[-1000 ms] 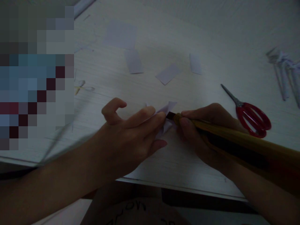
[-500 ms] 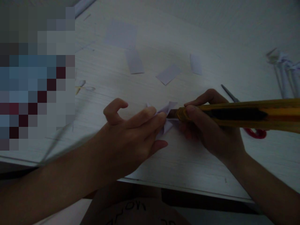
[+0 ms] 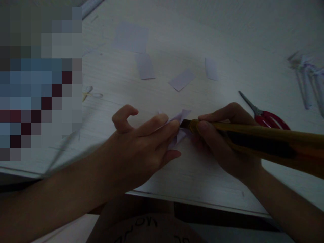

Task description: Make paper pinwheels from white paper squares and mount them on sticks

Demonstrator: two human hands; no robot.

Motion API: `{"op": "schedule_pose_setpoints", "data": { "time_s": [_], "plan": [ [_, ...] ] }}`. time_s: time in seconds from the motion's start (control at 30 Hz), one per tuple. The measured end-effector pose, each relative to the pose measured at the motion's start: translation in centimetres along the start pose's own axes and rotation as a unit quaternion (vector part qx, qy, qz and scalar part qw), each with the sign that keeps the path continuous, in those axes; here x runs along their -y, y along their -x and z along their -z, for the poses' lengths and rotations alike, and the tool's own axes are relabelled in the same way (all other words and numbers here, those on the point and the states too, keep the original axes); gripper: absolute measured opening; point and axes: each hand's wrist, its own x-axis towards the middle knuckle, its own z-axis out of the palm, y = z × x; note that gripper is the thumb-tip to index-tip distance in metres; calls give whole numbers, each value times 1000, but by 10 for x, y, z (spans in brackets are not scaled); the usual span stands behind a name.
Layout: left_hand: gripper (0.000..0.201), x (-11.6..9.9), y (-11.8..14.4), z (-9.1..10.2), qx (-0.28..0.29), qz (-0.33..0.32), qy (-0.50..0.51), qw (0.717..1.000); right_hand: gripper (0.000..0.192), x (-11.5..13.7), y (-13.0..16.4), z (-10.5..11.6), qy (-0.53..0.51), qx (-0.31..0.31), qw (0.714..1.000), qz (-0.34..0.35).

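Note:
A yellow box cutter [image 3: 268, 141] is gripped in my right hand [image 3: 227, 138], pinched near its front end between thumb and fingers. Its dark blade tip [image 3: 185, 123] meets a small folded piece of pale paper [image 3: 184, 115] on the table. With its extended fingertips, my left hand [image 3: 144, 145] holds that paper down right beside the blade; the thumb sits apart and the little finger is curled up. Part of the paper is hidden under those fingers. Whether the blade has gone into the paper cannot be made out.
Beyond my hands, several pale paper rectangles [image 3: 182, 80] lie on the white table [image 3: 162, 98]. Red-handled scissors [image 3: 269, 118] rest behind my right hand. Thin paper-wrapped sticks [image 3: 303, 84] lie at far right, and a small winged paper shape [image 3: 88, 94] at left. The upper left is pixelated.
The cutter's back end has swung downward toward me, uncovering more of the scissors' red handles. My right hand has turned slightly with it. My left hand stays almost still on the paper.

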Motion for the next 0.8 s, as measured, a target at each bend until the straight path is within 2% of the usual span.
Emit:
{"op": "schedule_pose_setpoints", "data": {
  "time_s": [0.4, 0.6, 0.7, 0.8],
  "plan": [
    [25, 0, -1, 2, 3, -11, 5, 1000, 14, 3, 5, -3, 49, -5, 994, 93],
    [27, 1, -2, 3, 6, -15, 9, 1000, 19, 1, 9, -9, 122, -25, 973, 194],
    [28, 1, -2, 3, 7, -16, 10, 1000, 22, 1, 13, -11, 143, -30, 967, 209],
    [26, 0, -2, 2, -3, -11, 10, 1000, 21, -2, 13, -9, 157, -4, 962, 223]
  ]
}}
